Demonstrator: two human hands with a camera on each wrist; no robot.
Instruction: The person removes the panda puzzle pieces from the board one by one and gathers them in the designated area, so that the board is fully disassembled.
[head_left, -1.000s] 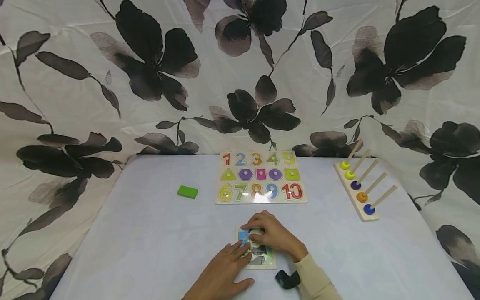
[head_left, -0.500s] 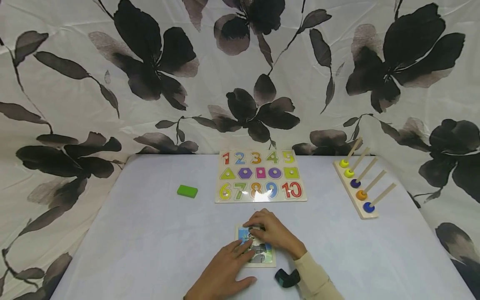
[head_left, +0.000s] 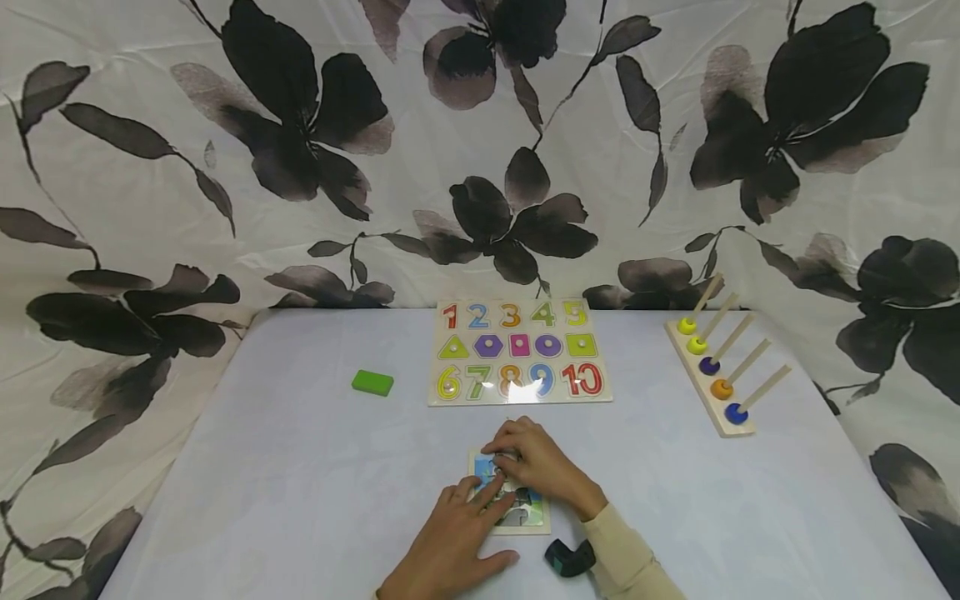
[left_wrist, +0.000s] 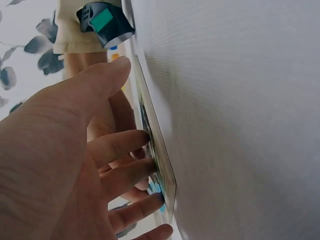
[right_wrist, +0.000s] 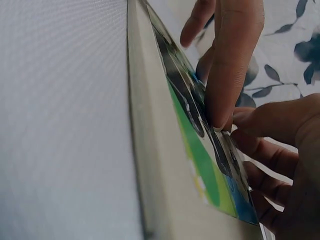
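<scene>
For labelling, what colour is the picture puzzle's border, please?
The border is pale beige, clearest in the right wrist view.

The head view looks down; nearer wrist views share the puzzle [head_left: 527, 518].

The head view is moderately bright, with soft, even light over the tabletop [head_left: 262, 500]. Hard white glare burns out a patch of the board [head_left: 520, 353] near its 6 o'clock edge. Fine detail is soft there, and the puzzle [head_left: 525, 518] is too small to read well. At 12 o'clock the curtain [head_left: 412, 167] has a faint sheen along its creases. In the left wrist view, the left hand [left_wrist: 75, 150] looks shaded and dull, and the tabletop turns greyer towards 5 o'clock. In the right wrist view, the puzzle blurs near 6 o'clock; the right hand [right_wrist: 307, 162] sits in shade at 4 o'clock.
</scene>
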